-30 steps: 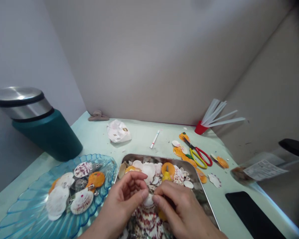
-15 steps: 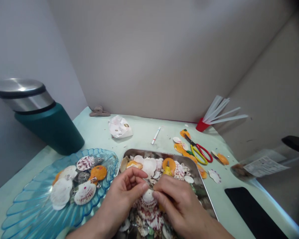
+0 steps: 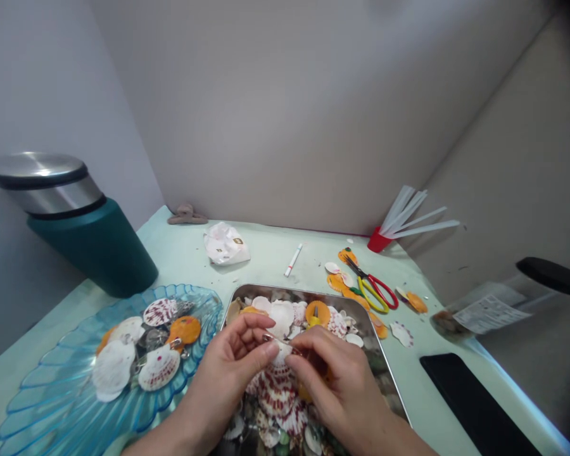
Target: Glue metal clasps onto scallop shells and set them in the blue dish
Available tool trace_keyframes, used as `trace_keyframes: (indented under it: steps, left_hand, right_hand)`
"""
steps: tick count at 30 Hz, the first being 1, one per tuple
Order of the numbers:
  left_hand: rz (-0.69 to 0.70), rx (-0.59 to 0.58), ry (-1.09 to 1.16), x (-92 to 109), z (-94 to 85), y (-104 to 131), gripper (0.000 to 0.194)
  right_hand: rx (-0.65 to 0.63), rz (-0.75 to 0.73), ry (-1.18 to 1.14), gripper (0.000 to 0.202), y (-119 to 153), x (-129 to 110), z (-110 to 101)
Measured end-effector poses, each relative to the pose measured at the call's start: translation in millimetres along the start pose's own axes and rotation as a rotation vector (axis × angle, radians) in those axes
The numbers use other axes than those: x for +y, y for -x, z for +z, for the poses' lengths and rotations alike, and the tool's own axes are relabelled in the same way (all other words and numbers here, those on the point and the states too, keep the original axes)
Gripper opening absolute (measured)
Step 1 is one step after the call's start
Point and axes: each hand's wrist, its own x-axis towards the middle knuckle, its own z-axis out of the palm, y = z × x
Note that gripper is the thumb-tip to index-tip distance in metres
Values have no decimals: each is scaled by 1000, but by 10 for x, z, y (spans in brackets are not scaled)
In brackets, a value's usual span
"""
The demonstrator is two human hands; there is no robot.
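Together, my left hand (image 3: 232,361) and right hand (image 3: 335,377) pinch a shell (image 3: 281,356).
Beneath them sits a metal tray (image 3: 342,304); left of them, a blue plate (image 3: 57,396) holds more shells (image 3: 113,370).

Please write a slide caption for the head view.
Left hand and right hand meet at a scallop shell above a metal tray of seashells, beside a blue scalloped dish.

Craft workspace; home or studio, can't tell. Mint-green tabletop (image 3: 266,256) against plain grey wall (image 3: 266,126). Metal tray (image 3: 285,291) heaped with seashells (image 3: 282,315); scissors (image 3: 363,275), marker (image 3: 293,259), red cup (image 3: 378,240) of translucent sticks (image 3: 396,210).
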Motion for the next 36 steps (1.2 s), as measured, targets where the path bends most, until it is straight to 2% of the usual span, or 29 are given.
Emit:
trace_keyframes:
  steps: [6, 13, 16, 22, 36]
  left_hand:
    - [-20, -15, -14, 30, -9, 13, 26]
    - [45, -145, -142, 17, 14, 43, 30]
    - [43, -125, -192, -10, 17, 37, 27]
    - [20, -102, -190, 15, 41, 20, 31]
    - [-29, -138, -26, 26, 7, 57, 32]
  right_hand:
    - [-11, -108, 15, 15, 0, 67, 20]
    - [-21, -161, 59, 19, -16, 34, 15]
    - [-52, -197, 99, 20, -25, 19, 15]
    - [-18, -167, 114, 22, -22, 35, 19]
    - [-77, -155, 170, 23, -18, 23, 11]
